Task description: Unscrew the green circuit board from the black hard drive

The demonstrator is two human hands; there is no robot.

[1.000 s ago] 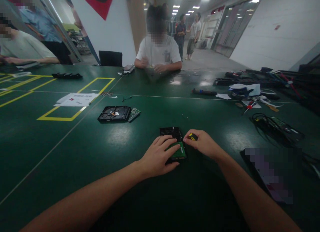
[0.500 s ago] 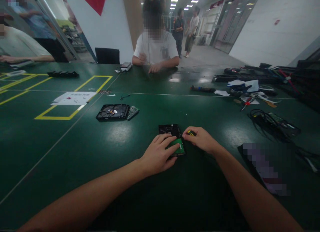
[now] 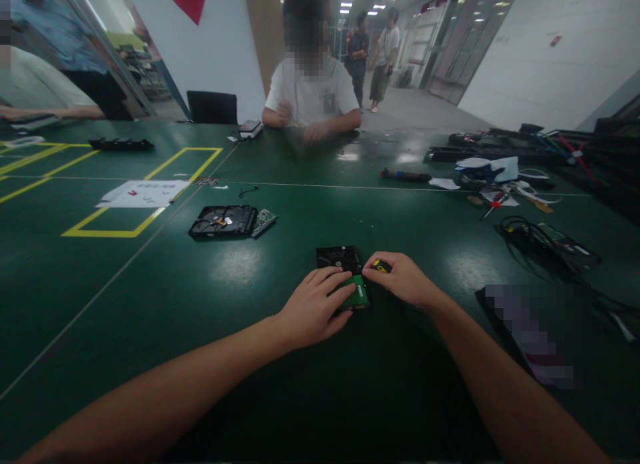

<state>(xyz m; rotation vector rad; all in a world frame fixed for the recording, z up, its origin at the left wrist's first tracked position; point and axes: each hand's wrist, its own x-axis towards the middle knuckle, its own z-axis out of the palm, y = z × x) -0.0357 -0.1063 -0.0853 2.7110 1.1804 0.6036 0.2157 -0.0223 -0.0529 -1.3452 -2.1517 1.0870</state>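
Observation:
A black hard drive (image 3: pixel 340 257) with a green circuit board (image 3: pixel 358 295) lies on the green table (image 3: pixel 240 317) in front of me. My left hand (image 3: pixel 313 307) rests on its near left side, fingers spread flat over the board. My right hand (image 3: pixel 403 279) is closed round a small screwdriver with a black and yellow handle (image 3: pixel 381 266), held upright at the drive's right edge.
A second opened hard drive (image 3: pixel 223 221) with a loose circuit board lies to the left. Papers (image 3: pixel 143 193) sit in a yellow-taped box. Tools, cables and boards (image 3: pixel 540 241) crowd the right. A person in a white shirt (image 3: pixel 311 94) sits across the table.
Both hands stay on the drive and screwdriver. The view has shifted slightly. The person opposite has moved their hands.

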